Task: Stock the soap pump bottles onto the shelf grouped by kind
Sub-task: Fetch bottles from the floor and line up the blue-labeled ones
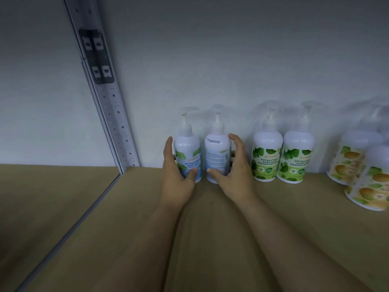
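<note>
2 blue mint bottles stood upright, side by side, at the back wall (210,60) on the shelf (105,218). Left bottle (188,152) faced label-out, gripped by left hand (175,175). Right bottle (217,153) showed its back label, gripped by right hand (235,173). 2 green bottles (282,157) stood just right of them.
</note>
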